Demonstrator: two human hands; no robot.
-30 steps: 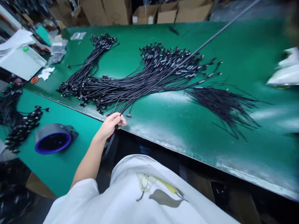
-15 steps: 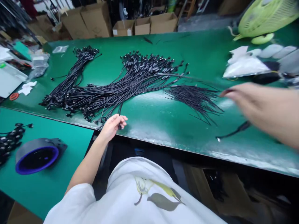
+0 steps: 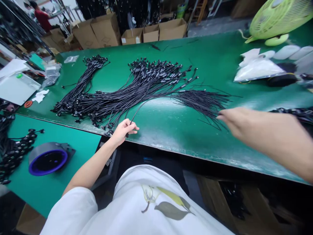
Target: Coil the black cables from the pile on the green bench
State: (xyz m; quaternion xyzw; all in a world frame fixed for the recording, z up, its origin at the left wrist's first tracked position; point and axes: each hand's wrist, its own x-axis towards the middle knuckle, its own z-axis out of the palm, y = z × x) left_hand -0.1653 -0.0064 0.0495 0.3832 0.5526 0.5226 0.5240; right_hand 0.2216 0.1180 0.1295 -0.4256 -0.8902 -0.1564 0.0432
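A large heap of thin black cables [image 3: 137, 91] with small connectors lies spread across the green table [image 3: 176, 130]. My left hand [image 3: 123, 130] rests at the table's near edge, its fingers pinched on the end of one black cable [image 3: 137, 110] that curves up out of the heap. My right hand [image 3: 232, 120] reaches in from the right, blurred, its fingertips at the loose fan of black wire ends [image 3: 205, 101]. Whether the right fingers grip anything I cannot make out.
A smaller cable bundle [image 3: 83, 78] lies at the back left. White plastic bags [image 3: 259, 67] and a pale green fan [image 3: 276, 16] sit at the far right. A lower green bench holds a round purple-rimmed device [image 3: 47, 160] and more cables [image 3: 14, 151]. Cardboard boxes [image 3: 137, 32] stand behind.
My right hand has swung left and down from the bags to the fanned wire ends. The cable in my left hand now arches upward. The camera has shifted slightly.
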